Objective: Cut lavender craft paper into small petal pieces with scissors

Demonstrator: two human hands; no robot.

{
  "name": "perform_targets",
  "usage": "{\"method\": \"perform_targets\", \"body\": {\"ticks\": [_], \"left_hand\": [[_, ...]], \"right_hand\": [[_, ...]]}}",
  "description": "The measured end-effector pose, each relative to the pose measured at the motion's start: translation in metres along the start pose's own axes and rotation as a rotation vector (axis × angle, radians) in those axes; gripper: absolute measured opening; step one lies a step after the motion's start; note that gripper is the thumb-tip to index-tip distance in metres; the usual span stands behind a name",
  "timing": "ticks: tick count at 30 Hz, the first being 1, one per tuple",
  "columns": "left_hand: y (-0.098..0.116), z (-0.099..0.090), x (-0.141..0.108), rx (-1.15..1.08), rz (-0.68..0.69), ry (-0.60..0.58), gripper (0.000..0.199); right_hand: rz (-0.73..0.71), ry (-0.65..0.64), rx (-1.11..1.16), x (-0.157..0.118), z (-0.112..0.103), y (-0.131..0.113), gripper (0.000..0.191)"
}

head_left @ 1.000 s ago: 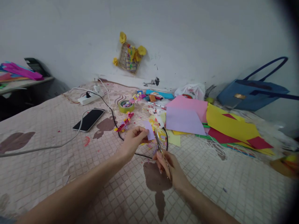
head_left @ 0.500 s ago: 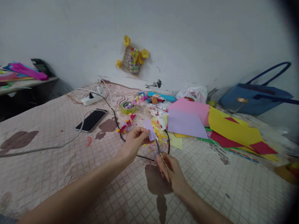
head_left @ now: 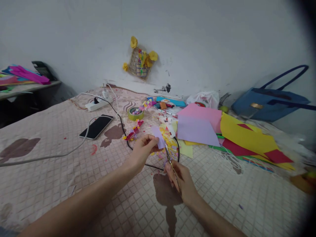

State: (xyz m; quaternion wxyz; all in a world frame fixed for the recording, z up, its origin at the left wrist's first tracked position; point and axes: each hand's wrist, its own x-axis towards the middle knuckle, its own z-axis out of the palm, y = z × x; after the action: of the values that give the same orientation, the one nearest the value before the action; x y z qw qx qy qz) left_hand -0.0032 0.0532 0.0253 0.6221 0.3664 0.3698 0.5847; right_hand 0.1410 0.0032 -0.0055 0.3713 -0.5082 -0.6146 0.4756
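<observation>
My left hand (head_left: 144, 148) pinches a small lilac paper piece (head_left: 158, 136) between thumb and fingers. In my right hand (head_left: 181, 179) is a pair of scissors (head_left: 171, 161), its blades pointing up and away at the paper's lower right edge. Beneath and beyond the paper lie small yellow and pink scraps (head_left: 170, 142). A white glue gun (head_left: 171, 129) with a black cord rests just past them. To the left of the paper is a strip of red, yellow and purple paper flowers (head_left: 133, 131).
A phone (head_left: 96, 127) and power strip (head_left: 98, 104) lie left, with cables across the cloth. Beyond the hands stands a green tape roll (head_left: 135, 114). Lilac (head_left: 196, 130) and yellow sheets (head_left: 247, 134), white string (head_left: 229, 161) and a blue bag (head_left: 269, 103) are at right.
Both hands have stayed almost in place, with the paper and scissors still held. The scissor blades look slightly closer together.
</observation>
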Motion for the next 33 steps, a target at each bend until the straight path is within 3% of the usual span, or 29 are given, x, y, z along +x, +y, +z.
{"method": "perform_targets", "body": {"ticks": [33], "left_hand": [[-0.0025,-0.0007,-0.0004,-0.003,0.021,0.017,0.02]], "right_hand": [[0.008,-0.004,0.018,-0.0015,0.0005,-0.0006,0.042]]}}
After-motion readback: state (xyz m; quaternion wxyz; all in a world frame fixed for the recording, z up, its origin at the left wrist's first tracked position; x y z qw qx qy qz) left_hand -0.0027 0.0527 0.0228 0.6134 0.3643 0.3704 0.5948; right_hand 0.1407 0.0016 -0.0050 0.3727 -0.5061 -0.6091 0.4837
